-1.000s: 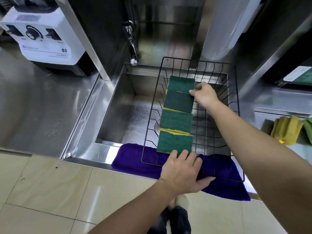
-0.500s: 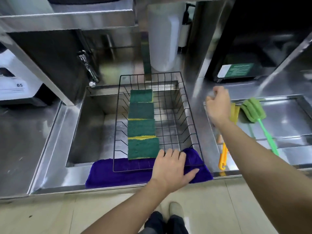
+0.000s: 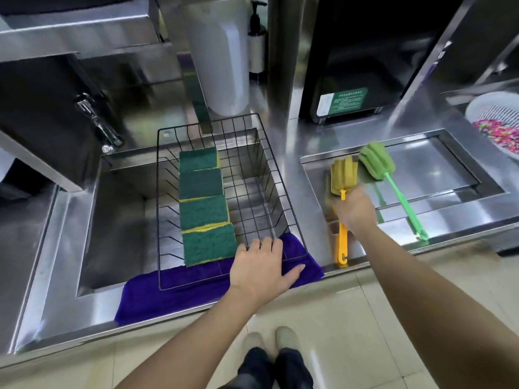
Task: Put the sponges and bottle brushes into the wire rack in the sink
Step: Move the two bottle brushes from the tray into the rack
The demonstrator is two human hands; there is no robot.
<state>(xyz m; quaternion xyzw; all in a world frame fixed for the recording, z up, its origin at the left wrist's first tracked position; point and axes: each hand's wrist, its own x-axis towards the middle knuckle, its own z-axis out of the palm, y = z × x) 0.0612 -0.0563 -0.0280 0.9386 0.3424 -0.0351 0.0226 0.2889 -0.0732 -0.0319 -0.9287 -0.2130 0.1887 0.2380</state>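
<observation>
A black wire rack (image 3: pixel 283 192) sits in the sink (image 3: pixel 120 209). Inside it, several green-and-yellow sponges (image 3: pixel 203 209) lie in an overlapping row from back to front. My left hand (image 3: pixel 261 266) rests flat on the rack's front rim and the purple cloth (image 3: pixel 168 293), fingers spread, gripping nothing. Right of the sink, a yellow bottle brush (image 3: pixel 343 175) and a green bottle brush (image 3: pixel 377 161) lie in a shallow steel tray (image 3: pixel 449 175). My right hand (image 3: pixel 356 211) is down over the middle of the yellow brush's handle, fingers curled around it. The hand is blurred.
A tap (image 3: pixel 98 122) stands at the sink's back left. Behind the rack are a white cylinder (image 3: pixel 222 57) and a pump bottle (image 3: pixel 257 46). A dark machine (image 3: pixel 359 66) stands behind the tray, and a white colander (image 3: pixel 497 122) is at the far right.
My right hand left the sponges in the rack and swung right to the tray, coming down on the yellow brush's handle. My left hand stayed on the rack's front rim.
</observation>
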